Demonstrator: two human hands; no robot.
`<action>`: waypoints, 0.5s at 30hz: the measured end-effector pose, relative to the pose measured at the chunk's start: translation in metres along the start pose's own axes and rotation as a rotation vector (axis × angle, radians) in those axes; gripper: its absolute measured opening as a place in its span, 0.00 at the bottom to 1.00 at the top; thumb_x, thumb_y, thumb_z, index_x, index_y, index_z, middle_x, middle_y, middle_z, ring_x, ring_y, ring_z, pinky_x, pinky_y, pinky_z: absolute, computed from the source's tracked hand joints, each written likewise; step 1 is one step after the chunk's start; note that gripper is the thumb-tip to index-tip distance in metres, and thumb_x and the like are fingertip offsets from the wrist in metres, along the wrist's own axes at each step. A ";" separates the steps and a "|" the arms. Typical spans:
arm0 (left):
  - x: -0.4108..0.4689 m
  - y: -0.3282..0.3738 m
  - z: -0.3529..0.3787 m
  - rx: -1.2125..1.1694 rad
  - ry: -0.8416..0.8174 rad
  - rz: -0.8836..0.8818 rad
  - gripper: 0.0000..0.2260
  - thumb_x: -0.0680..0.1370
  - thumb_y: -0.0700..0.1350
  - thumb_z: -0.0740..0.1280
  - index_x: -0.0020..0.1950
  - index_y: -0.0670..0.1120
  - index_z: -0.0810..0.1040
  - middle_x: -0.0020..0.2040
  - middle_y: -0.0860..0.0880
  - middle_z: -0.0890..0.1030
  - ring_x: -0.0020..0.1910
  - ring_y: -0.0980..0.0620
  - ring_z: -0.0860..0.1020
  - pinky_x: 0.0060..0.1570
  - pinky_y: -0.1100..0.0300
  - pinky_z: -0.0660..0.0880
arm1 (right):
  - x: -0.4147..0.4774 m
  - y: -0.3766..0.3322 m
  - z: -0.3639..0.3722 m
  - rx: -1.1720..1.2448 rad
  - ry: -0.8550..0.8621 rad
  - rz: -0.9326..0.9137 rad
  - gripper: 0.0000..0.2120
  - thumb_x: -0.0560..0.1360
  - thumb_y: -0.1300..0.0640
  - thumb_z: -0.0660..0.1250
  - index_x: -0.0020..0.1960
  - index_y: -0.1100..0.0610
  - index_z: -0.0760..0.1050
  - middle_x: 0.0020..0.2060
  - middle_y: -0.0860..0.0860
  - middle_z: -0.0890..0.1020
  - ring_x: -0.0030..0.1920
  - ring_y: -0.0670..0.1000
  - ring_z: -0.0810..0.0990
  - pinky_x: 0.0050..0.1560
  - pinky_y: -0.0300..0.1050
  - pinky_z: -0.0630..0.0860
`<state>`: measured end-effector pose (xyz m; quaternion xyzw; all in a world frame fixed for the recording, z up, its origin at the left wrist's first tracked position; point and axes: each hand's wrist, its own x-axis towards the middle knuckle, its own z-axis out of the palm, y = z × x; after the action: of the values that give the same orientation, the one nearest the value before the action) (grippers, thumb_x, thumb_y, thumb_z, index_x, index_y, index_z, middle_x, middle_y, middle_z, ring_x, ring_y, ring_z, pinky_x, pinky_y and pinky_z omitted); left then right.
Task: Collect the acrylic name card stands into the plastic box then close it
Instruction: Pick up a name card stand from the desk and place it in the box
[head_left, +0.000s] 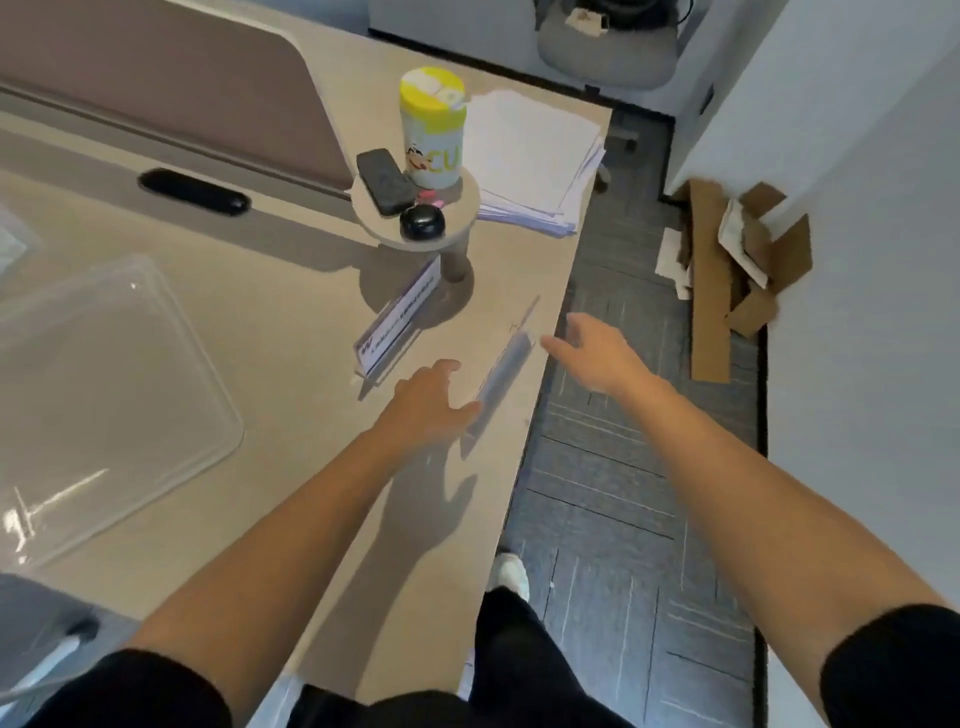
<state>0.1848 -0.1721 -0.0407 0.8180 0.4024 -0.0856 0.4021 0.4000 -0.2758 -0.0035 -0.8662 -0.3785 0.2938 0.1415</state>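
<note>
Two acrylic name card stands are on the beige desk. One stand (397, 325) with a printed card stands beside a small round shelf's foot. A second, clear stand (506, 364) lies near the desk's right edge. My left hand (431, 397) rests on the desk at that stand's near end, its fingertips touching it. My right hand (587, 351) hovers beyond the desk edge just right of the stand, fingers spread and holding nothing. A clear plastic lid or box part (104, 395) lies flat at the left.
A round shelf (415, 208) carries a yellow-lidded canister (431, 130), a dark phone (384, 179) and a black round object (422, 222). A paper stack (530, 161) lies behind it. Cardboard scraps (737, 275) lie on the grey carpet to the right.
</note>
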 end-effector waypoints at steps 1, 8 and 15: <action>0.004 0.008 0.006 -0.001 0.003 -0.019 0.33 0.76 0.60 0.66 0.76 0.52 0.59 0.69 0.47 0.71 0.65 0.45 0.73 0.63 0.50 0.72 | 0.016 0.006 0.000 0.022 -0.038 -0.012 0.38 0.80 0.37 0.59 0.79 0.60 0.57 0.77 0.56 0.65 0.74 0.57 0.66 0.69 0.50 0.66; 0.031 0.035 0.048 0.012 0.060 -0.124 0.20 0.78 0.51 0.67 0.67 0.47 0.69 0.58 0.45 0.78 0.54 0.45 0.79 0.51 0.53 0.78 | 0.086 0.021 0.008 0.243 -0.241 0.000 0.41 0.78 0.36 0.63 0.81 0.55 0.52 0.79 0.52 0.61 0.75 0.57 0.66 0.67 0.54 0.73; 0.031 0.036 0.056 0.170 0.185 -0.183 0.12 0.80 0.43 0.64 0.63 0.46 0.70 0.55 0.40 0.81 0.50 0.39 0.81 0.50 0.49 0.79 | 0.100 0.032 0.026 0.449 -0.318 0.016 0.39 0.74 0.37 0.70 0.77 0.52 0.60 0.73 0.51 0.68 0.67 0.54 0.72 0.64 0.55 0.77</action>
<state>0.2423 -0.2068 -0.0706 0.8134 0.5019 -0.0799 0.2829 0.4561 -0.2229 -0.0788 -0.7590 -0.3144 0.5040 0.2665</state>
